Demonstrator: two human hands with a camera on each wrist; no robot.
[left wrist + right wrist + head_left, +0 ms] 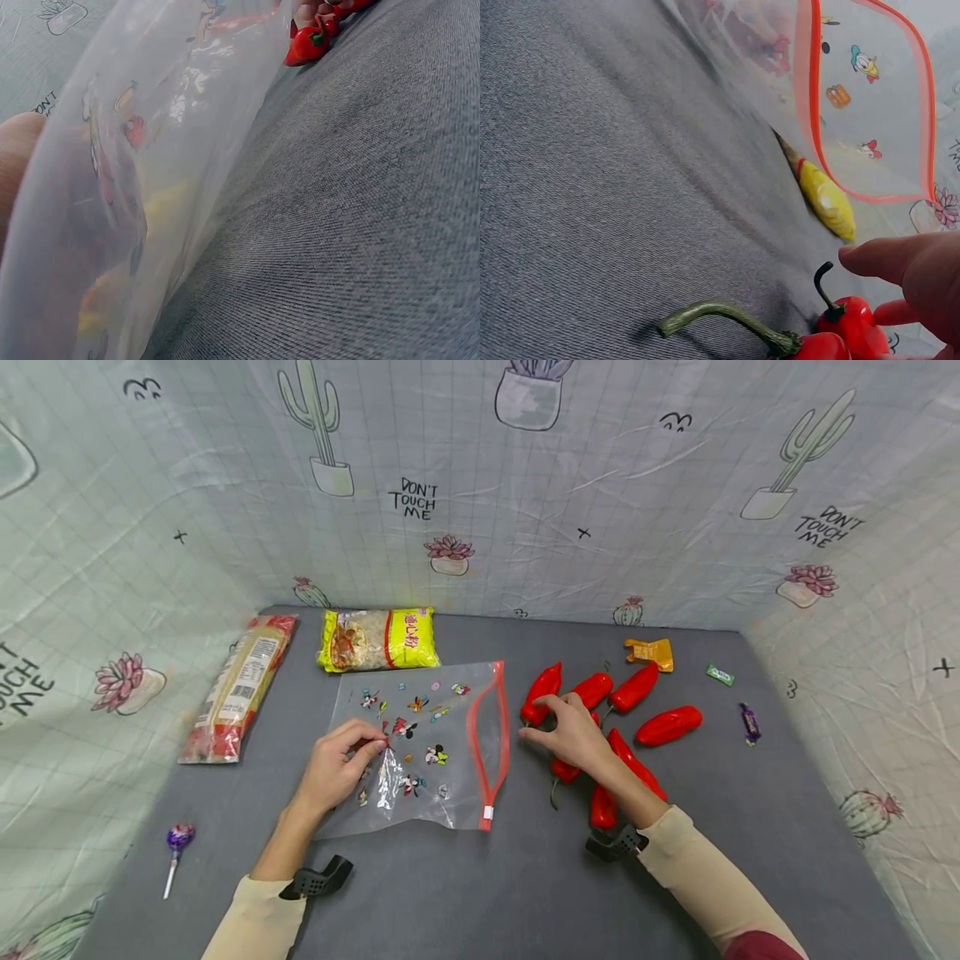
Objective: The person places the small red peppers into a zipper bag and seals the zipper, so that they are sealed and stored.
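My left hand (341, 768) pinches the clear zip bag (450, 802) between thumb and forefinger, lifting its film a little off the table. The bag has cartoon prints, and its red zip edge (817, 97) gapes toward the right. My right hand (573, 735) reaches over several red peppers, thumb and forefinger spread apart around the lower end of the leftmost red pepper (546, 683). In the right wrist view, one fingertip is by a red pepper (859, 326) with a dark stem, and the thumb stands away from it. Part of the pepper group is hidden under the right hand and forearm.
A yellow pasta packet (378, 639) lies behind the bag, and a long red-ended noodle packet (243, 689) at the left. Front left is a lollipop (178, 843). On the right are an orange wrapper (651, 653), a green sweet (720, 675) and a purple sweet (749, 723).
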